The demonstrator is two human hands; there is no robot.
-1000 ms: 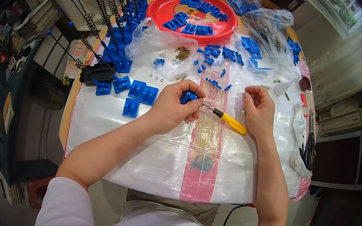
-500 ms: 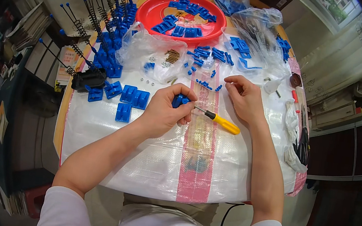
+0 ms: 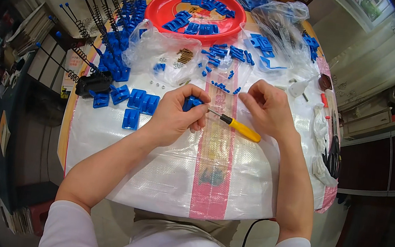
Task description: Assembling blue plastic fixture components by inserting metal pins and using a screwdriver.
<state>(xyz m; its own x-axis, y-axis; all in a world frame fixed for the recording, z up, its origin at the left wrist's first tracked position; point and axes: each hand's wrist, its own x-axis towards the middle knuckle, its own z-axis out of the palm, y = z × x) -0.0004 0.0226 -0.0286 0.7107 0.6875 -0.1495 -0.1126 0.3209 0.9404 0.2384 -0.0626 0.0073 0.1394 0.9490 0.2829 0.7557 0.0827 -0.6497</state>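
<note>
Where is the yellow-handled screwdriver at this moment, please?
In the head view, the yellow-handled screwdriver is just right of centre, pointing at the blue part in the left hand.

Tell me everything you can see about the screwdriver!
The screwdriver has a yellow handle that looks like plastic, a black collar and a thin, shiny, metal-looking shaft. It slants over the white sheet, handle toward the lower right, shaft toward the blue piece in the left hand. The tip is hidden there. The right hand is apart from it. I can't tell whether the handle touches the sheet.
</note>
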